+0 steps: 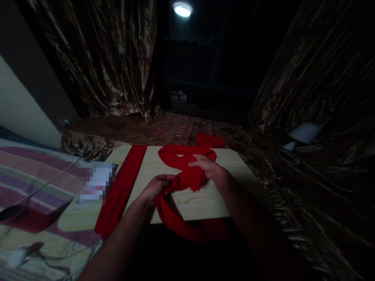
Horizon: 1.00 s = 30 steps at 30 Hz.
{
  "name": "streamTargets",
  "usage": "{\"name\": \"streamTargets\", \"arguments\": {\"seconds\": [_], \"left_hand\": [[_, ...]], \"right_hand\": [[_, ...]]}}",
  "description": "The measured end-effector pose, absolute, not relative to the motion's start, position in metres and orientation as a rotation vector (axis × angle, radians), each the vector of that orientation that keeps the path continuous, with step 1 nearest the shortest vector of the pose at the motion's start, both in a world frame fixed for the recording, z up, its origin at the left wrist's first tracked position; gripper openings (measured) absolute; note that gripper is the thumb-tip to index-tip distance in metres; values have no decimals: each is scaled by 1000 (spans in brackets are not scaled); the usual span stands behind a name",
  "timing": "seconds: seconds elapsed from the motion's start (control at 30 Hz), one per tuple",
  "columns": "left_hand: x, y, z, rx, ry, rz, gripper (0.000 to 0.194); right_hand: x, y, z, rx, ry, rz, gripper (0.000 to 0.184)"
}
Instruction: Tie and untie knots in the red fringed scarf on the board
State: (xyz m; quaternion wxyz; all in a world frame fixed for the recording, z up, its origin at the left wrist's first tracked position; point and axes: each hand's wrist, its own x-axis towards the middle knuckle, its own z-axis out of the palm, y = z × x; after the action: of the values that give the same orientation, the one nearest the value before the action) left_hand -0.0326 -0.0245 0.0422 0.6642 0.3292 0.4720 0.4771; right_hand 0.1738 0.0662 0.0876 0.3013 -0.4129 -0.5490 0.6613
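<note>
Gripping a long red scarf (pixel 191 180) above the pale wooden tabletop (pixel 202 205), both hands work near the middle of the board. The left hand (pixel 158 188) pinches one edge of the cloth between thumb and fingers. The right hand (pixel 206 166) has its fingers closed on another part of the scarf, a little farther from the body; its thumb is hard to make out in the dim light. Between the hands the fabric is bunched, with a short fringe hanging from the bunch. From the left hand a loop sags toward the near edge of the tabletop and across the person's dark lap. Beyond the right hand the scarf bends in wide curves, and a red fold lies past the far edge.

Left of the left hand, a straight red strip (pixel 124 187) crosses the tabletop from far edge to near; whether it joins the scarf cannot be told. Beside it sits a pixelated white item (pixel 96 183). Farther left, a red container (pixel 27 218) rests on a striped bedsheet (pixel 17 168). Shiny patterned curtains (pixel 117 66) frame a dark window (pixel 193 58) ahead, where a round light (pixel 182 9) shows. A white lamp (pixel 306 132) stands at the right.
</note>
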Motion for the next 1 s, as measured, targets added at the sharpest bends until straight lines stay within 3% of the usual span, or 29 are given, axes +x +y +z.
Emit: {"name": "streamTargets", "arguments": {"seconds": [0.17,0.33,0.67,1.0], "left_hand": [[-33,-23,43,745,1078,1047,35],[-33,-23,43,764,1072,1063,34],[-31,-19,38,824,1109,1068,33],[-42,5,33,1223,1440,1001,34]], "right_hand": [[201,68,78,-1432,-1585,1845,24],[213,67,76,-1102,-1530,1884,35],[226,78,66,-1494,-1848,1505,28],[243,79,74,-1470,-2337,1447,44]]}}
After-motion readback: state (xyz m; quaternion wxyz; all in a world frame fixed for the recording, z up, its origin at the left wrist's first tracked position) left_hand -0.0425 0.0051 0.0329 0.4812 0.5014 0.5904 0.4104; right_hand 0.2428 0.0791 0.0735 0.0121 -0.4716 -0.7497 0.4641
